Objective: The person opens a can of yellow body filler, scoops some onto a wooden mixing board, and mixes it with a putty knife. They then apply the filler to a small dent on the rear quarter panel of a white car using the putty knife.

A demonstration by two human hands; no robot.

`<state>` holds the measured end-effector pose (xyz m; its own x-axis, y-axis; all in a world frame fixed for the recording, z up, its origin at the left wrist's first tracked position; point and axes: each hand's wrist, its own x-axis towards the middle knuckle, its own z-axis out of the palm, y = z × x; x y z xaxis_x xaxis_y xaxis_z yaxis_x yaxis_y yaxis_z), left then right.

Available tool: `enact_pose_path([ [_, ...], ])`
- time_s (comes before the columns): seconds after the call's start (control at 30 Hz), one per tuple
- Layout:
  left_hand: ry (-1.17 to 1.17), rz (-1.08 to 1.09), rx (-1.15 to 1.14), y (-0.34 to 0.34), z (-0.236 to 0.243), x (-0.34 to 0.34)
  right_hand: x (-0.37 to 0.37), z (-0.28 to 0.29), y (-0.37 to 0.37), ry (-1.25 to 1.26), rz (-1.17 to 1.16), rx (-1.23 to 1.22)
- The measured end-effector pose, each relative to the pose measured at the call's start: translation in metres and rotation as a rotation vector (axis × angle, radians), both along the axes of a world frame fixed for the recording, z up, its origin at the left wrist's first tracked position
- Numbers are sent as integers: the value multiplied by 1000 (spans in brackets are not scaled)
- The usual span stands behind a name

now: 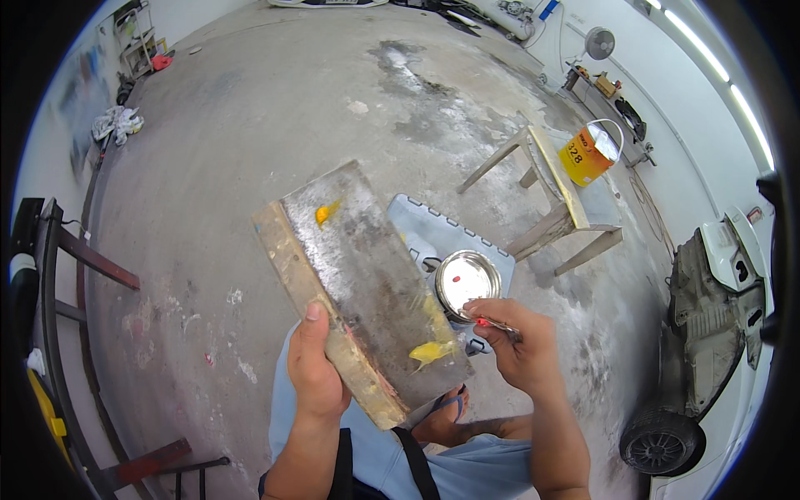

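My left hand (315, 367) grips the wooden edge of a thick rectangular board (358, 275), thumb on top. The board's grey, smudged face is tilted up before me. An orange-yellow dab of paste (323, 215) sits near its far end, and a yellow smear (432, 352) lies near its close end. Right of the board, my right hand (525, 342) pinches a small, crumpled metallic tube (502, 325) with red at its tip. Just beyond those fingers is a round metal tin (467, 282) with a pale, shiny inside and a small red spot in it.
The tin rests on a grey-blue plastic case (417, 223). Farther right, a worn wooden stool (550, 187) bears a yellow bucket (587, 156). A car body panel (708, 275) and a wheel (658, 446) stand at right. Dark metal frames (92, 258) line the left side.
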<state>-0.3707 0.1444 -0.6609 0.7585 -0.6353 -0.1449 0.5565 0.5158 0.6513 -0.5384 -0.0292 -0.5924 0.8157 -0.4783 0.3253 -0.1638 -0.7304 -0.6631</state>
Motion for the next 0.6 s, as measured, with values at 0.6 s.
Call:
enact_pose_path([
  [0.6,-159,-25,165,7,4,-5,7,3,-1,83,61,-510],
])
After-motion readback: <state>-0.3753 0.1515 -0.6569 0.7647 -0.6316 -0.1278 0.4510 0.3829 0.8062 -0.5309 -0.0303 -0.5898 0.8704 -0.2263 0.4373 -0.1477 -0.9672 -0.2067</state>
